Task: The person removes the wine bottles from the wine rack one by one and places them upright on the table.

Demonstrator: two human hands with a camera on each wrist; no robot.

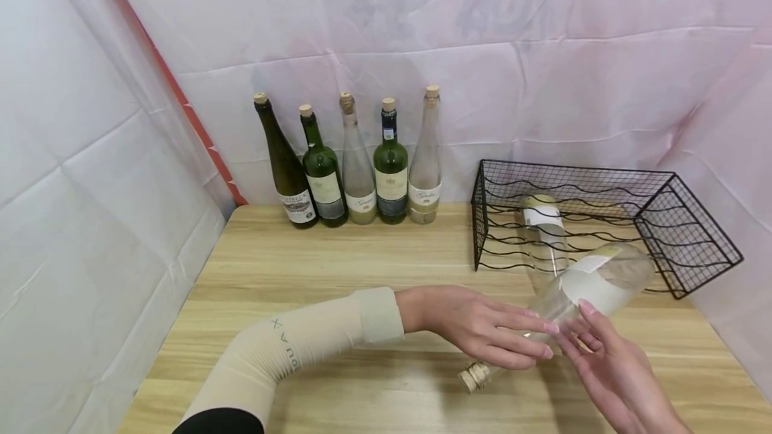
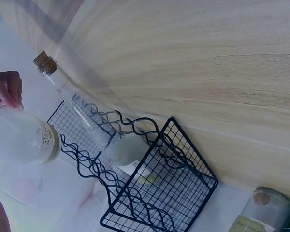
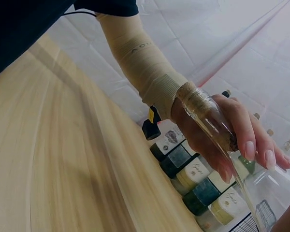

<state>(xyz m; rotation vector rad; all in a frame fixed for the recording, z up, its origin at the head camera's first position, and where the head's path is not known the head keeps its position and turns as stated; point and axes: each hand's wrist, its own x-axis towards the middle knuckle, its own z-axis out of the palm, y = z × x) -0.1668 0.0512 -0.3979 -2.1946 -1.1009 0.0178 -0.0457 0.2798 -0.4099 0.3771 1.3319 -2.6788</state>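
A clear glass bottle (image 1: 594,286) with a pale label and a cork slants above the table, base toward the rack. My right hand (image 1: 624,367) holds it near its shoulder, thumb and bent fingers against the glass. Over the bottle's neck lies my left hand (image 1: 482,327), fingers nearly straight; the right wrist view shows the neck (image 3: 210,118) running along that palm. Fingertips of both hands come close together. A second clear corked bottle (image 1: 545,236) lies in the black wire rack (image 1: 485,220), with its neck hidden in the head view behind the held bottle.
Several corked bottles stand in a row at the table's back edge, among them a dark green one (image 1: 289,176) and a clear one (image 1: 425,166). White cloth sheets (image 1: 362,25) hang behind and beside the wooden table (image 1: 362,253).
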